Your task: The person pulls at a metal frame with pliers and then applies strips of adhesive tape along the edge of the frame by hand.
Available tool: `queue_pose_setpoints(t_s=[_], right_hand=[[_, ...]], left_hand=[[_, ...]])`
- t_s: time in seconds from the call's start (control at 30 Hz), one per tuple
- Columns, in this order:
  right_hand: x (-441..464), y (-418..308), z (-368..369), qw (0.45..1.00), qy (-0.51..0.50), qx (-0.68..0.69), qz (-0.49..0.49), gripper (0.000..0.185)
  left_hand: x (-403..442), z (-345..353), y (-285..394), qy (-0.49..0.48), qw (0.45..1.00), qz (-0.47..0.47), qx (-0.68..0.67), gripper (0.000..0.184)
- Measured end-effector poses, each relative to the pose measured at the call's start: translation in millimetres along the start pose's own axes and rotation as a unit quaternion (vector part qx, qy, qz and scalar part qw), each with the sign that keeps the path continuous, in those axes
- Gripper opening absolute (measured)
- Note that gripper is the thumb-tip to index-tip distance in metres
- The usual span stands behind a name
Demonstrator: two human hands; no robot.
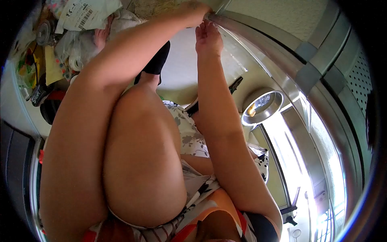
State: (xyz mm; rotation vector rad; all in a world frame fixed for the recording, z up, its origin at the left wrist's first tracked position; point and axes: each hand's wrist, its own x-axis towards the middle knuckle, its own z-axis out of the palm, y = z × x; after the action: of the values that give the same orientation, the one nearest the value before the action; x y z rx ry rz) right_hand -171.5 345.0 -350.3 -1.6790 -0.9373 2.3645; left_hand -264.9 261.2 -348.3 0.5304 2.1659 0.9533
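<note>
My left hand (pixel 196 13) is at the top centre, beside the end of a long metal bar (pixel 258 36); its fingers are hidden. Just below it, my right hand (pixel 209 38) is raised with the palm side showing. Its fingers are bent in towards the bar's end, and what they hold, if anything, is too small to make out. Beneath both hands lies a smooth white surface (pixel 181 60). Between my forearms show my bent leg (pixel 141 161) and patterned fabric (pixel 189 135).
A round metal bowl (pixel 244 117) with something yellow and shiny inside is right of my right forearm. A black-handled object (pixel 236 84) lies near it. At the upper left are a white package (pixel 82 16) with a barcode and clear plastic bags (pixel 76 48). Metal panels line the right side.
</note>
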Motion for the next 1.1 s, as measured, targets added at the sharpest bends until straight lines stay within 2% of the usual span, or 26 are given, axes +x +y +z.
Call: queue_pose_setpoints(t_s=[0.1,0.2,0.3,0.4,0.5,0.8,0.9,1.0,1.1], right_hand=[[-4,2,6,0.998,0.025,0.046,0.033,0.013],[-2,1,2,0.998,0.024,0.036,0.044,0.013],[7,5,-2,0.998,0.020,0.015,0.052,0.016],[3,1,2,0.998,0.023,-0.016,0.053,0.017],[-7,-3,8,0.998,0.027,-0.041,0.043,0.020],[-20,0,-3,0.997,0.005,-0.060,0.046,0.019],[-23,-6,0,0.998,0.011,-0.036,0.048,0.015],[-20,-4,9,0.998,0.014,0.014,0.057,0.013],[-16,-2,15,0.996,0.054,0.015,0.064,0.013]], left_hand=[[-9,16,-16,0.080,0.996,-0.027,0.028,0.018],[-9,9,-32,0.084,0.979,-0.164,-0.091,0.017],[-15,3,-33,0.093,0.993,-0.059,-0.028,0.017],[-7,16,-19,0.021,0.999,-0.030,-0.033,0.028],[0,27,-17,-0.025,1.000,-0.012,0.000,0.024],[-22,30,-13,0.024,1.000,-0.013,0.006,0.014],[-5,32,-24,0.020,0.997,0.069,-0.036,0.014],[3,12,-31,0.001,0.991,0.132,-0.019,0.018],[1,12,-34,0.010,0.998,0.039,-0.042,0.021]])
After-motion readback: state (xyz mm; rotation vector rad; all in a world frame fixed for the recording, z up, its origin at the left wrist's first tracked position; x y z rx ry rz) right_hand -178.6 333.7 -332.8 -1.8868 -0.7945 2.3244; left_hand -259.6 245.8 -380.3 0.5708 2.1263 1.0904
